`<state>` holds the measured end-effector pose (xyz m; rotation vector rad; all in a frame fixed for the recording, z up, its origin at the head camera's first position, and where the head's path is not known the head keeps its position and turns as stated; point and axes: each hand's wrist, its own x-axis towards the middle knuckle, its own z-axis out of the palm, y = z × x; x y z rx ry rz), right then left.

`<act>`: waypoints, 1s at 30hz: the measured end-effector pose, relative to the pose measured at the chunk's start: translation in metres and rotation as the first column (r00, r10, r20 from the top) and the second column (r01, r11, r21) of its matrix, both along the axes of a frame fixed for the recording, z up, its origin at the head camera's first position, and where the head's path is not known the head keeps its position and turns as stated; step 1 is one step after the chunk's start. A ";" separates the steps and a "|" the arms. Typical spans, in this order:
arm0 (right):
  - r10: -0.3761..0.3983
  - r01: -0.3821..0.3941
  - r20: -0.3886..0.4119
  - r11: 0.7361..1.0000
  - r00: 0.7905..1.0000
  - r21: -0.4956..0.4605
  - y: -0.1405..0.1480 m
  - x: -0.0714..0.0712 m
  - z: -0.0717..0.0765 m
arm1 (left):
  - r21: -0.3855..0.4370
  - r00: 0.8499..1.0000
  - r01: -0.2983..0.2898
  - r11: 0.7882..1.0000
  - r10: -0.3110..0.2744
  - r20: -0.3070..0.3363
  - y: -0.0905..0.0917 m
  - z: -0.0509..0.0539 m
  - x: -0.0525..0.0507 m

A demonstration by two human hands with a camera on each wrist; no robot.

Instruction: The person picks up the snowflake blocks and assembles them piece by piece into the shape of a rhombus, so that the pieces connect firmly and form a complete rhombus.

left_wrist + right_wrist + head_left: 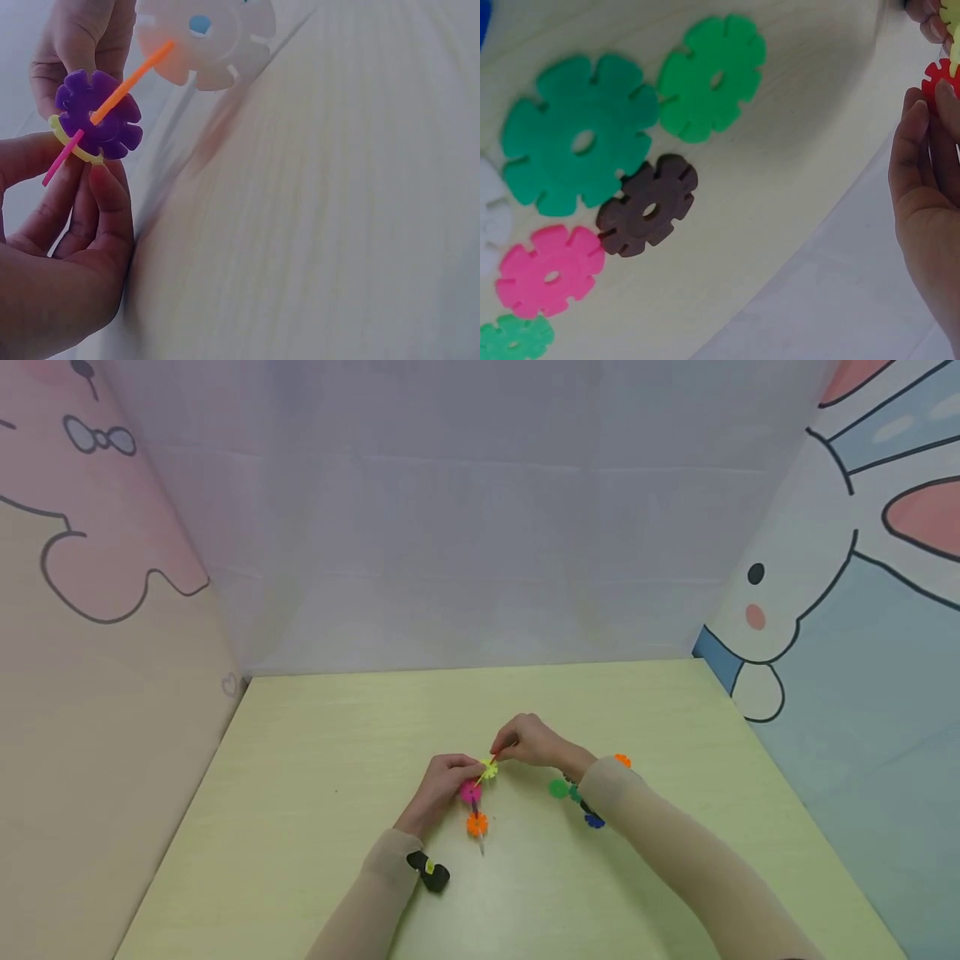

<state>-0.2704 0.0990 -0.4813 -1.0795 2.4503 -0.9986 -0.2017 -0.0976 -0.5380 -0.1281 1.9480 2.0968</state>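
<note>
A: How was the chain [477, 817] found to look?

B: It was built of flat discs, notched around the rim, and slotted crosswise. An orange disc [477, 825], a pink disc [469, 792] and a yellow disc [491, 769] were shown roughly face-on from the head; a purple disc [112, 135] and a white disc [214, 56] were set across them.

A: Where was it held?

B: In front of the person, around the middle of the tabletop [337, 735]. It was pinched near the yellow disc by the left hand [444, 782]; the exact disc gripped could not be told.

A: And the right hand [534, 742]?

B: A red disc [939, 73] was pinched in its fingertips, against the chain's yellow end. Full seating could not be judged.

A: Room for moving?

B: The far edge was bounded by a back wall [480, 543]. Wide tabletop was seen beyond both hands and left of the left sleeve [375, 893]. On the right, loose discs [581, 172] were noted beside and beneath the right forearm.
</note>
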 end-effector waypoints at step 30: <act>-0.115 0.115 0.001 0.991 0.993 0.066 0.066 -0.002 0.010 | -0.050 1.000 -0.018 0.999 0.017 -0.010 0.006 0.010 0.000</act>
